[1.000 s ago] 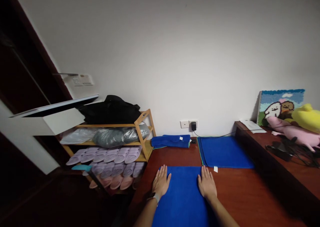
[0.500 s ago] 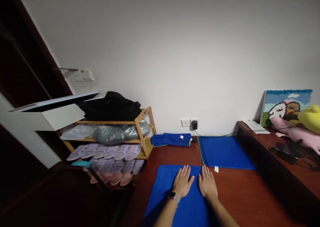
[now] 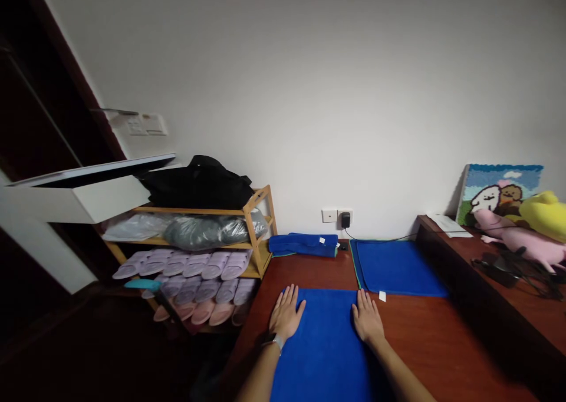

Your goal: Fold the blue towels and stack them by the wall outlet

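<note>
Left hand (image 3: 286,315) palm down on the left edge of the near blue towel (image 3: 325,343), fingers slightly apart, thumb out to the right. Right hand (image 3: 368,319) palm down along its right edge, fingers close together, thumb out to the left. I'm not pinching or clamping anything, both hands open and flat; probably I have one palm per side so the cloth lies smooth and its edges run straight. How hard I press, can't tell.

Near blue towel is flat on the reddish-brown desk (image 3: 424,337), far edge level with my fingertips, near end out of view. Layer count not readable.

Far right: a folded blue towel (image 3: 402,266), flat, green trim on its left side, white tag (image 3: 382,296) at its near edge, just right of my right fingertips. Far left: a thick blue towel bundle (image 3: 303,244), rolled or folded, can't say which, by the wall. Both sit at the back, likely to be out of my hands' way.

Black power adapter (image 3: 345,218) is in the wall socket between those two; its cable runs right, probably feeding something on the raised shelf. Tufted picture (image 3: 490,184) on that shelf leans on the wall, presumably for support
</note>
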